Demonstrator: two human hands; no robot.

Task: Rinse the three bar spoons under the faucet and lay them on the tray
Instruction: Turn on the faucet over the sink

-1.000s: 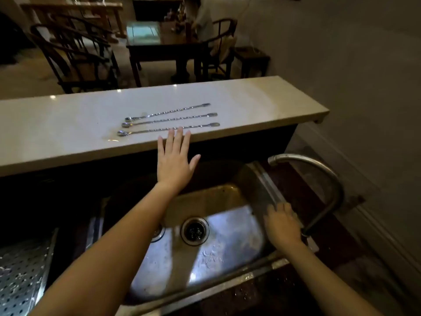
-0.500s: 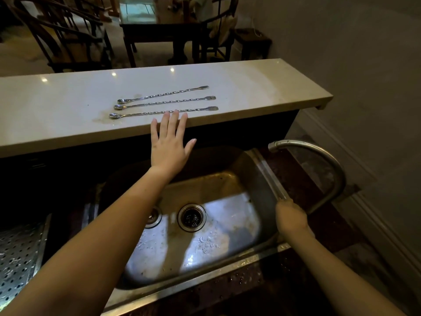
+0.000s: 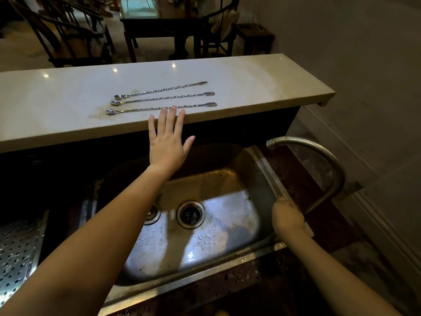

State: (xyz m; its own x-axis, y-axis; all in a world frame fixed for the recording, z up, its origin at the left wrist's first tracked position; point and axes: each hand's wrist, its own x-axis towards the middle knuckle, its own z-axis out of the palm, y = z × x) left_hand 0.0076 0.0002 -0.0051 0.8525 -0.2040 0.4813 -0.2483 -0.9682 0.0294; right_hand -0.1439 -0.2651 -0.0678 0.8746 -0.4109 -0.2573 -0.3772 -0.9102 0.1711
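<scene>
While the three bar spoons (image 3: 163,98) lie side by side on the pale raised surface (image 3: 57,106) behind the sink (image 3: 262,169), bowls to the left and forked ends to the right, none has been lifted. Left hand (image 3: 167,142) reaches up from over the sink, palm down, fingers (image 3: 171,116) straight and slightly spread, thumb out to the side; fingertips overlap the front edge of the surface and meet the nearest spoon (image 3: 159,108) about mid-handle, contact unclear. Grip on that side is spread, holding nothing. Right hand (image 3: 287,216) sits at the sink's right rim, beside the base of the curved faucet (image 3: 319,149); its fingers curl away from the camera, so cannot tell whether that grip is closed on anything. No water visible from the spout. Sink basin wet, drain (image 3: 191,214) at its middle. Perforated metal tray (image 3: 16,254) lies left of the sink, no spoons on it.
</scene>
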